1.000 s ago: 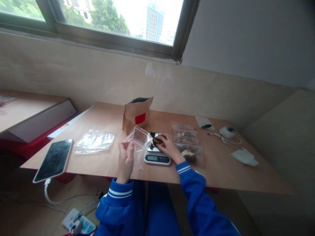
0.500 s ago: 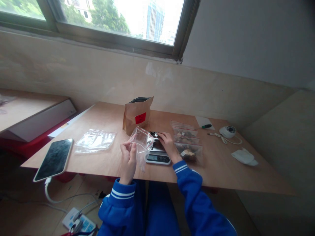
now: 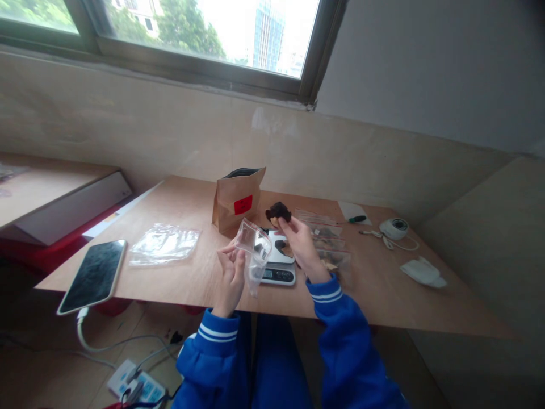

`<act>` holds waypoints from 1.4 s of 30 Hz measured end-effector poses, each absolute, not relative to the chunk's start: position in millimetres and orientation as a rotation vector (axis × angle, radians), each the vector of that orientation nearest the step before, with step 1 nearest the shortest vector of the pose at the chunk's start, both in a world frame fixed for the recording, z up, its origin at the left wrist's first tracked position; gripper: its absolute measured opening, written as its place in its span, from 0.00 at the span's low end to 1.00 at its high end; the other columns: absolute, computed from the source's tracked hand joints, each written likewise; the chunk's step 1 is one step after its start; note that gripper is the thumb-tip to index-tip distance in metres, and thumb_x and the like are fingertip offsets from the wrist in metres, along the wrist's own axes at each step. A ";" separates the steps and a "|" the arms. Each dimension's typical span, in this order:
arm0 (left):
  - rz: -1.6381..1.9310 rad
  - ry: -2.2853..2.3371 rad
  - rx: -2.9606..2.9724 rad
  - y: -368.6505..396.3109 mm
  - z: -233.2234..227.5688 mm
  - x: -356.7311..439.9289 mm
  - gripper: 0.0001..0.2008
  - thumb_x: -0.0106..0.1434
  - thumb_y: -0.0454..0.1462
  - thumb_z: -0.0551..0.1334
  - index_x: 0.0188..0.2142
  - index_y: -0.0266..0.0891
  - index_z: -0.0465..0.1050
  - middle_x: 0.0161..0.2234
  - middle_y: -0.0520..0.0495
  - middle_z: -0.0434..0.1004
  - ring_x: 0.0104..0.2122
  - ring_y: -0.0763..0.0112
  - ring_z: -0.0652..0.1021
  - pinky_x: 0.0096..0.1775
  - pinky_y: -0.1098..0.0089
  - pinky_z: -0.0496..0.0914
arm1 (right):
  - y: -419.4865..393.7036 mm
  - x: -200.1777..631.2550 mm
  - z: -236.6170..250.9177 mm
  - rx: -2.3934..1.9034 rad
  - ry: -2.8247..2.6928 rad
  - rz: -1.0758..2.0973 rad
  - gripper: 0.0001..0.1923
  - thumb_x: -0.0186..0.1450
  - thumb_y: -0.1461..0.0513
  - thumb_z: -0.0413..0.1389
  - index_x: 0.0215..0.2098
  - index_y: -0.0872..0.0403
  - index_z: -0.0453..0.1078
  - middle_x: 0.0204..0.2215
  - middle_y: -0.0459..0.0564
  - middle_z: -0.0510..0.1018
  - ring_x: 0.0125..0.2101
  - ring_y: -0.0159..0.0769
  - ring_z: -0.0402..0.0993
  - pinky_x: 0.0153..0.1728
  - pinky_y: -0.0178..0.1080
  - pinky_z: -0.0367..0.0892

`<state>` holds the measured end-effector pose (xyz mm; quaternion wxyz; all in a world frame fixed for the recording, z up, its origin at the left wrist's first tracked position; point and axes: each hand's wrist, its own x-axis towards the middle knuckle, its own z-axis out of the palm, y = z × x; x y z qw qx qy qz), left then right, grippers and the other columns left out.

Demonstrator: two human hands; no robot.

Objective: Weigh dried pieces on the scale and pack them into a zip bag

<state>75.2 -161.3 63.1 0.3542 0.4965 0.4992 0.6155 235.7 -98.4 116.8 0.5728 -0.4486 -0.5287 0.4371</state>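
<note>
Bag [image 3: 254,245], thin, limp and slippery, pinched at its rim by left hand [image 3: 232,274]; right hand [image 3: 300,241] pinches light, brittle-looking dark chunk [image 3: 278,212] over scale [image 3: 277,264].

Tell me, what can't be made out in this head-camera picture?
- Scale readout: too small to read.
- Red label on the paper bag: too small to read.
- Filled bags: partly hidden behind the right hand.
- Dark clump it holds: too blurred to identify.

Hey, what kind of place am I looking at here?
Probably a room used as a small packing station: a wooden table under a window, with a digital scale, a kraft paper bag and clear zip bags.
</note>
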 end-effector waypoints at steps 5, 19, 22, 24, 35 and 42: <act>1.648 1.283 1.341 -159.8 53.8 80.6 0.16 0.66 0.51 0.52 0.42 0.42 0.54 0.48 0.38 0.71 0.51 0.62 0.74 0.52 0.57 0.67 | -123.5 226.8 147.5 -1.277 -1.657 0.951 0.13 0.63 0.54 0.57 0.32 0.57 0.76 0.27 0.48 0.80 0.29 0.36 0.74 0.30 0.35 0.65; 1.707 1.367 1.082 -161.1 49.4 76.2 0.21 0.64 0.56 0.53 0.40 0.43 0.51 0.40 0.45 0.72 0.40 0.66 0.77 0.42 0.62 0.72 | -103.1 225.0 152.7 -1.338 -1.882 0.658 0.16 0.70 0.54 0.49 0.46 0.52 0.74 0.42 0.51 0.80 0.40 0.35 0.77 0.41 0.36 0.69; 1.684 1.392 1.021 -161.9 49.3 68.2 0.21 0.63 0.56 0.54 0.40 0.43 0.52 0.35 0.49 0.71 0.35 0.69 0.76 0.38 0.65 0.72 | -52.5 251.2 123.4 -1.604 -1.886 0.422 0.14 0.70 0.63 0.47 0.46 0.54 0.73 0.47 0.52 0.79 0.46 0.35 0.74 0.48 0.36 0.67; 1.684 1.394 1.007 -162.8 50.2 64.5 0.21 0.63 0.56 0.54 0.40 0.43 0.53 0.34 0.50 0.70 0.34 0.70 0.76 0.38 0.66 0.71 | -20.7 264.5 100.4 -1.714 -1.891 0.416 0.13 0.66 0.68 0.50 0.44 0.58 0.74 0.46 0.58 0.78 0.47 0.40 0.75 0.49 0.39 0.66; 1.636 1.386 1.046 -167.1 49.2 63.7 0.21 0.63 0.56 0.53 0.39 0.44 0.52 0.33 0.50 0.70 0.33 0.69 0.75 0.37 0.65 0.71 | 30.3 291.1 51.3 -1.745 -1.970 0.485 0.05 0.57 0.71 0.59 0.27 0.57 0.75 0.29 0.54 0.82 0.35 0.38 0.78 0.43 0.38 0.69; 1.636 1.345 1.054 -164.7 42.5 70.7 0.19 0.64 0.55 0.53 0.40 0.44 0.51 0.35 0.50 0.70 0.34 0.70 0.75 0.39 0.65 0.71 | -18.5 282.3 112.7 -1.528 -1.832 0.535 0.09 0.62 0.64 0.57 0.41 0.57 0.72 0.41 0.54 0.80 0.39 0.33 0.77 0.41 0.36 0.71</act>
